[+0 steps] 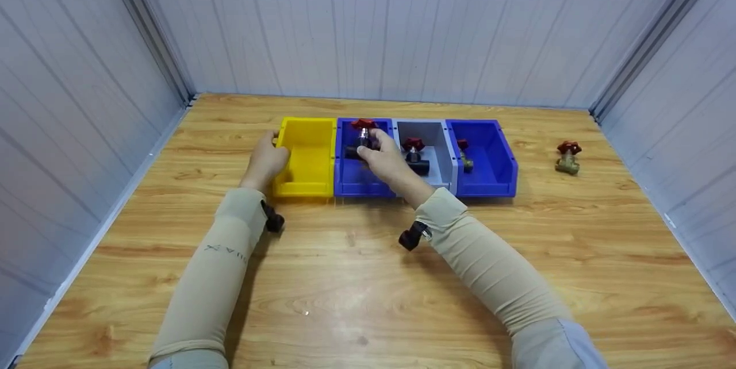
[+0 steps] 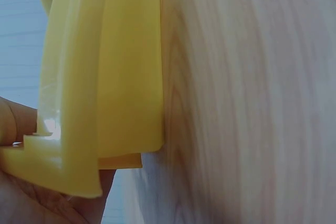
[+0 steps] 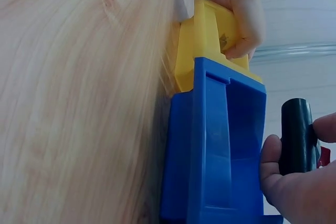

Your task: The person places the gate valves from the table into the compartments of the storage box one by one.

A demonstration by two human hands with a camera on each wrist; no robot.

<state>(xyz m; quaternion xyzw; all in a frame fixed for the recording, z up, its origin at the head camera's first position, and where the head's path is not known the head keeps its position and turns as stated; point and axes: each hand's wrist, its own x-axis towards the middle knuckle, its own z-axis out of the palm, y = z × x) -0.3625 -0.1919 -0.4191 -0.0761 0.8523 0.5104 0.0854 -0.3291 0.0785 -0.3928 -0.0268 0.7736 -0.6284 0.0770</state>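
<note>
My left hand point(image 1: 267, 161) grips the left side wall of the yellow bin point(image 1: 305, 189), fingers outside and thumb inside; in the left wrist view the hand point(image 2: 52, 203) is partly hidden by the yellow wall point(image 2: 126, 77). My right hand point(image 1: 391, 165) pinches a black valve point(image 1: 353, 152) with a red handwheel point(image 1: 364, 123) over the left blue bin point(image 1: 362, 188). In the right wrist view the thumb and fingers hold the black pipe body point(image 3: 296, 135) beside the blue bin's opening point(image 3: 244, 124).
A grey bin point(image 1: 440, 153) holds another black valve point(image 1: 418, 166) with a red wheel. The right blue bin point(image 1: 489, 189) holds a brass valve point(image 1: 467, 163). Another brass valve point(image 1: 567, 163) stands on the wooden table point(image 1: 356, 288) at the right. White panels point(image 1: 356, 30) enclose the table.
</note>
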